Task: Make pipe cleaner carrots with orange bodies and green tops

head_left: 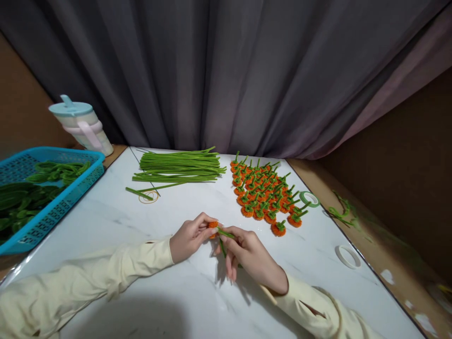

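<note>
Near the middle of the white table (148, 292), my left hand (190, 238) pinches a small fuzzy orange piece (212, 225) between thumb and fingers; much of it is hidden. Just to its right, my right hand (254, 258) is closed on a green pipe cleaner (225, 232). One end of that pipe cleaner meets the orange piece, and another green length hangs below the right fingers. Beyond my right hand sit several finished-looking orange pipe-cleaner persimmons or pumpkins (263, 190) with green tops and stems. A bundle of straight green pipe cleaners (180, 165) lies behind my left hand.
A blue basket (70, 202) with green fuzzy leaf shapes stands at left, beside a lidded cup (84, 125). Rubber bands (148, 201) lie near the bundle. Green tape (310, 199), a white ring (348, 257) and green scraps (341, 216) are at right. A grey curtain (226, 70) hangs behind.
</note>
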